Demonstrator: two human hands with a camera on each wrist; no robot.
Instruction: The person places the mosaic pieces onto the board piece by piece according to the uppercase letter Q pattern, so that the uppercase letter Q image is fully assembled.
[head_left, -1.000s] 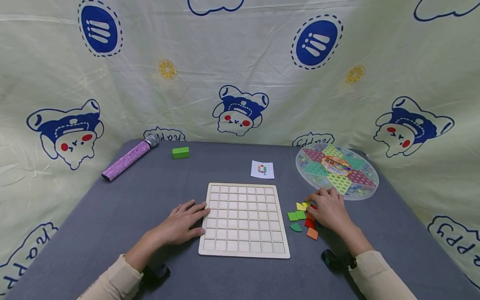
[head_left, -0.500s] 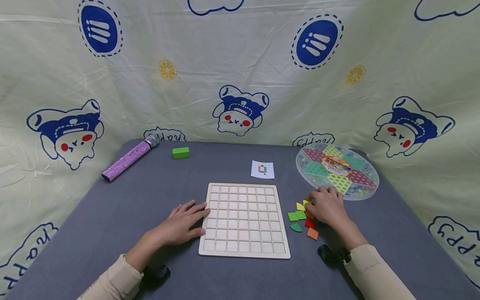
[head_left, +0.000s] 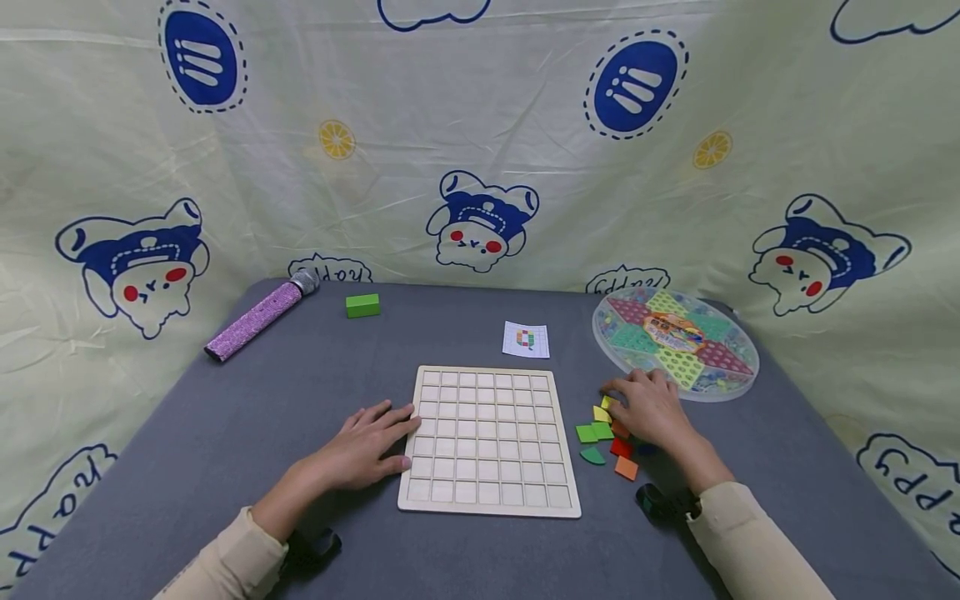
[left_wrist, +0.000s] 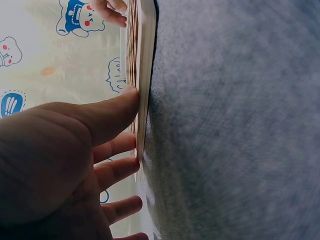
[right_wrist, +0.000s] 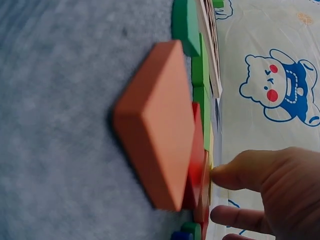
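A wooden grid board (head_left: 487, 442) with rows of square cells lies flat on the table. My left hand (head_left: 371, 446) rests at its left edge, fingers spread; in the left wrist view the thumb (left_wrist: 117, 112) lies against the board's side. Right of the board my right hand (head_left: 651, 408) reaches over small coloured blocks, thumb and index finger about a yellow block (head_left: 606, 402). Another yellow block (head_left: 601, 414), two light-green blocks (head_left: 587, 433), a dark-green rounded block (head_left: 592, 456), a red block (head_left: 621, 447) and an orange block (head_left: 626, 468) lie close by. The palm hides others.
Behind the right hand stands a round clear-lidded container (head_left: 678, 342) with a patterned top. A small printed card (head_left: 525, 339) lies beyond the board. At the back left are a green block (head_left: 363, 306) and a purple glittery tube (head_left: 258, 321).
My right hand has shifted slightly left and away, and the yellow block at its fingers has moved left a little. The left hand and board have stayed put.
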